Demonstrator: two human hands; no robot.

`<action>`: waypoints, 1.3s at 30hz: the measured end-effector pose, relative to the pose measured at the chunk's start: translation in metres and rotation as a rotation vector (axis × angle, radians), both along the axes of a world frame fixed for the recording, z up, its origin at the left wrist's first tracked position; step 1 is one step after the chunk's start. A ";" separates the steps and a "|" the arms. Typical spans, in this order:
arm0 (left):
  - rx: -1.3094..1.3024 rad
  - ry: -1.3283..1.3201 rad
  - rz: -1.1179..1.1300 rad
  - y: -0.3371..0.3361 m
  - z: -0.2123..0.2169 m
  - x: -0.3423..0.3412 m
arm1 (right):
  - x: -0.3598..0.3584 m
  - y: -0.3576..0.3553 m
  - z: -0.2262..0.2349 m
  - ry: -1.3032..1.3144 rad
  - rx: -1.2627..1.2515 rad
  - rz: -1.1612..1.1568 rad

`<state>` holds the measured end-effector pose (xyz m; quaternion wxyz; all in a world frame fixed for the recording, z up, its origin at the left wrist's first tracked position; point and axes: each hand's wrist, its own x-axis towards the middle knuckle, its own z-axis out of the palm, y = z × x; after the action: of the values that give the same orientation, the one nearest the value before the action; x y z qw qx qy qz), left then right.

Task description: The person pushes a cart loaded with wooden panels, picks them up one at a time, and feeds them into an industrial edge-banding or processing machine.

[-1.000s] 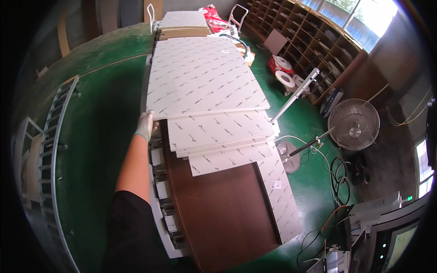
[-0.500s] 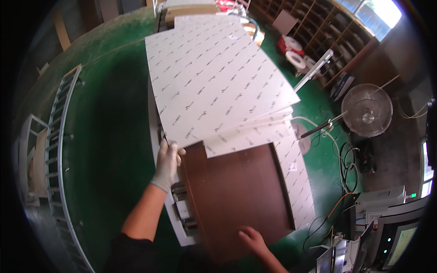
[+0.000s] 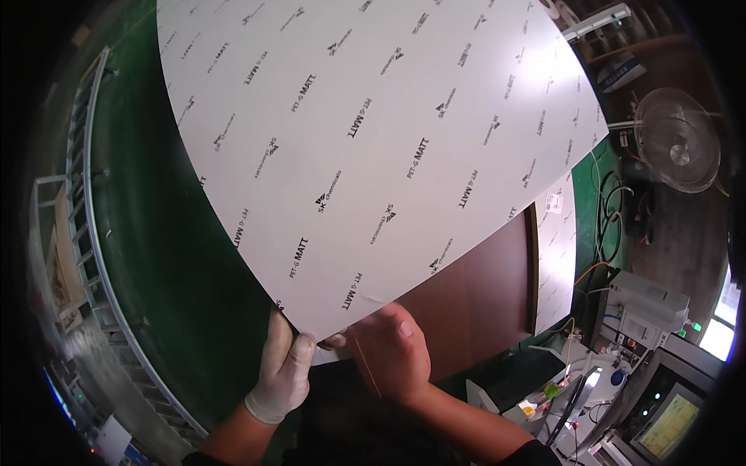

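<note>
A large white panel (image 3: 334,147) with dark print repeated over its face fills the upper middle of the head view, its near corner pointing down toward me. My left hand (image 3: 284,369), in a pale glove, is closed on that corner, thumb on the top side and fingers at the left edge. My bare right hand (image 3: 400,353) is at the panel's lower edge just right of the corner. Its thumb shows, but its fingers are blurred and partly hidden. Beneath the white panel lies a brown board (image 3: 474,303), largely covered by it.
Another printed white sheet (image 3: 556,256) lies right of the brown board. A metal roller rail (image 3: 97,210) runs along the left over green floor (image 3: 210,295). At right are a round clear disc (image 3: 678,144), cables (image 3: 610,210) and a machine with a screen (image 3: 668,427).
The white panel has come up and toward me, covering most of the brown board. My left hand has moved lower with its corner, and my right hand has risen to its edge.
</note>
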<state>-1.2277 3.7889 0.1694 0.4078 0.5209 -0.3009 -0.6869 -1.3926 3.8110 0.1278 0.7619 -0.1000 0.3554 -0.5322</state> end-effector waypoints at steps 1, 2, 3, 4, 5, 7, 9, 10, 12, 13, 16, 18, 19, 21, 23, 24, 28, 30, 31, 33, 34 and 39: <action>-0.028 -0.008 -0.013 0.000 -0.004 0.001 | -0.003 0.002 0.000 0.050 0.002 0.038; -0.057 -0.018 -0.029 0.002 -0.006 0.004 | -0.006 0.004 -0.003 0.068 0.028 0.073; -0.088 -0.027 -0.045 0.003 -0.008 0.005 | -0.010 0.007 -0.007 0.086 0.054 0.107; -0.108 -0.020 -0.023 0.005 -0.013 0.005 | -0.012 0.009 -0.008 0.104 0.078 0.141; -0.130 -0.018 0.002 0.008 -0.020 0.003 | -0.011 0.005 -0.006 0.074 0.096 0.078; -0.123 -0.004 0.065 0.013 -0.025 -0.001 | -0.007 -0.008 0.001 0.015 0.130 -0.048; -0.062 0.011 0.142 0.018 -0.025 -0.006 | 0.001 -0.037 0.029 0.033 0.130 -0.096; 0.001 0.062 0.222 0.021 -0.029 -0.007 | 0.005 -0.049 0.037 0.039 0.126 -0.119; 0.111 0.174 0.374 0.027 -0.042 -0.006 | 0.009 -0.053 0.033 -0.030 0.108 -0.067; 0.158 0.238 0.439 0.027 -0.049 -0.005 | 0.015 -0.052 0.028 0.002 0.173 -0.077; 0.173 0.289 0.488 0.007 -0.037 -0.004 | 0.023 -0.049 0.025 0.073 0.320 -0.058; 0.145 0.278 0.435 -0.004 -0.033 0.013 | 0.024 -0.052 0.030 0.171 0.313 -0.061; 0.120 0.228 0.424 -0.008 -0.031 0.020 | 0.020 -0.046 0.035 0.141 0.355 -0.114; 0.024 0.070 0.459 -0.019 -0.032 0.047 | 0.003 -0.034 0.048 0.089 0.296 -0.168; -0.199 -0.224 0.480 -0.032 -0.016 0.074 | -0.029 -0.008 0.054 0.061 0.309 -0.253; -0.326 -0.384 0.457 -0.041 -0.006 0.085 | -0.055 0.019 0.042 0.339 0.217 -0.178; -0.688 -1.190 0.234 -0.080 0.025 0.145 | -0.139 0.134 0.025 0.455 0.170 -0.323; -0.660 -1.599 0.042 -0.111 0.033 0.152 | -0.161 0.178 0.032 0.389 0.073 -0.406; -0.605 -1.667 -0.099 -0.118 0.035 0.158 | -0.185 0.215 0.038 0.436 0.451 -0.500; -0.506 -1.553 -0.343 -0.140 0.031 0.156 | -0.210 0.254 0.059 0.487 0.511 -0.470; -0.305 -1.227 -0.385 -0.144 0.029 0.144 | -0.218 0.269 0.067 0.449 0.566 -0.507; -0.063 -0.455 -0.300 -0.142 0.019 0.064 | -0.238 0.302 0.076 0.516 0.739 -0.678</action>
<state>-1.1633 3.6466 0.1882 0.2392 0.5983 -0.4798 -0.5955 -1.6302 4.1130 0.2043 0.4211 0.1666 0.7052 -0.5455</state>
